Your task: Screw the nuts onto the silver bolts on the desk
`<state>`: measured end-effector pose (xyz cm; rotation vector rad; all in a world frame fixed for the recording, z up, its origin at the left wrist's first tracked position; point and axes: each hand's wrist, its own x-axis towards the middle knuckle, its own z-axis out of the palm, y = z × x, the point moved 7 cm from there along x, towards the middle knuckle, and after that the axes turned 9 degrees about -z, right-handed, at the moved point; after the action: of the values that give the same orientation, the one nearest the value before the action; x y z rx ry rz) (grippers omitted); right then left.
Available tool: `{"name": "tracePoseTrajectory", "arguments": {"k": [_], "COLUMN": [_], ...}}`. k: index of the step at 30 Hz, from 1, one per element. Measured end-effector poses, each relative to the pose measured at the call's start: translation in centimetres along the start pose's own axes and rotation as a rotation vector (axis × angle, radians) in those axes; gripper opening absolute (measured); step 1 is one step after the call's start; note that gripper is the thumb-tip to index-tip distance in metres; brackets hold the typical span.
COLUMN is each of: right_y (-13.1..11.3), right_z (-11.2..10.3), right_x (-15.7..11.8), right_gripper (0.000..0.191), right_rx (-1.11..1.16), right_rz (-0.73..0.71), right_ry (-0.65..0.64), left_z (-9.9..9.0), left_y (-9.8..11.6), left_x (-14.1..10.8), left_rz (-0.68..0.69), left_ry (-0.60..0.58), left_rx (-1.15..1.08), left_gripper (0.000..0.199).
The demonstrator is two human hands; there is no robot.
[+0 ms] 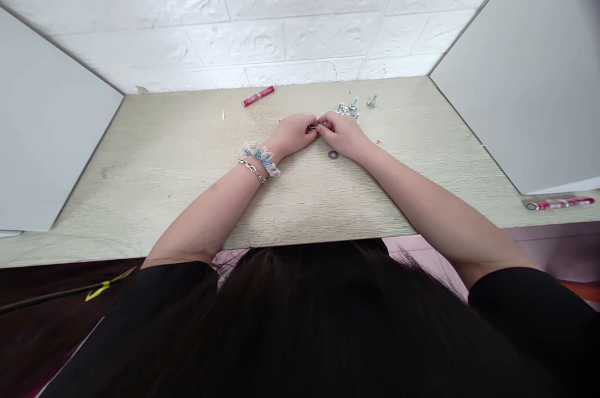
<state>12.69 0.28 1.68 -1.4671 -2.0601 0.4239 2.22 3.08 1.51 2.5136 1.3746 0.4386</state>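
Both hands meet over the tabletop, fingertips almost touching. A small metal bolt [314, 128] lies between them, mostly hidden by the fingers. My left hand [294, 134] pinches it from the left, wearing a pale blue lace scrunchie and a silver chain bracelet at the wrist. My right hand [345, 134] has its thumb and fingertips closed at the bolt's other end. Just below the right fingers lies a flat, dark round washer [332, 155]. Behind that hand is a cluster of silver bolts [352, 105], partly covered by it, and one separate bolt [372, 101] stands to their right.
A red tube-like stick [258, 96] lies toward the wall on the pale wooden tabletop [300, 204]. Another red stick [560, 203] is near the right front edge. Grey panels [51, 117] bound both sides, and a white brick-patterned wall [281, 10] closes the back.
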Motion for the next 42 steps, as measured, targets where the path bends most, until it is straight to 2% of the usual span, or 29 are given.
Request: {"name": "tracePoseTrajectory", "arguments": {"k": [6,11,13,16,19,27,31,37,39,42], "right_y": [0.5,0.9,1.0,0.9,0.6,0.6,0.7,0.1,0.1,0.4], "right_z": [-0.4,-0.7,-0.8,-0.9,-0.5,0.0,-0.2,-0.2,-0.3,-0.4], "right_x": [0.2,0.2,0.1,-0.1,-0.3,-0.2,-0.2,0.0,-0.1,-0.3], "right_gripper": [0.024,0.050,0.054,0.042,0.025,0.028,0.021,0.040,0.036,0.021], "right_rx": [0.022,0.000,0.023,0.049,0.087,0.079,0.051,0.011,0.001,0.011], "right_rz": [0.000,0.035,0.036,0.036,0.030,-0.010,0.012,-0.025,-0.028,0.007], "right_ry": [0.068,0.092,0.130,0.171,0.145,0.091,0.098,0.071,0.082,0.130], "left_z": [-0.3,-0.6,-0.6,-0.7,-0.9,-0.6,-0.6,-0.5,-0.5,-0.6], "left_y": [0.1,0.8,0.8,0.3,-0.6,-0.5,-0.3,-0.2,-0.3,-0.2], "left_x": [0.0,-0.2,-0.1,0.1,0.3,0.3,0.2,0.3,0.3,0.3], "left_rz": [0.021,0.032,0.034,0.007,-0.043,-0.028,-0.023,-0.016,-0.013,-0.004], "left_ry": [0.058,0.058,0.055,0.082,0.123,0.082,0.083,0.079,0.080,0.082], "left_rx": [0.003,-0.018,-0.028,-0.048,-0.085,-0.081,-0.067,-0.070,-0.070,-0.067], "left_gripper": [0.025,0.025,0.025,0.024,0.022,0.024,0.023,0.023,0.023,0.023]}}
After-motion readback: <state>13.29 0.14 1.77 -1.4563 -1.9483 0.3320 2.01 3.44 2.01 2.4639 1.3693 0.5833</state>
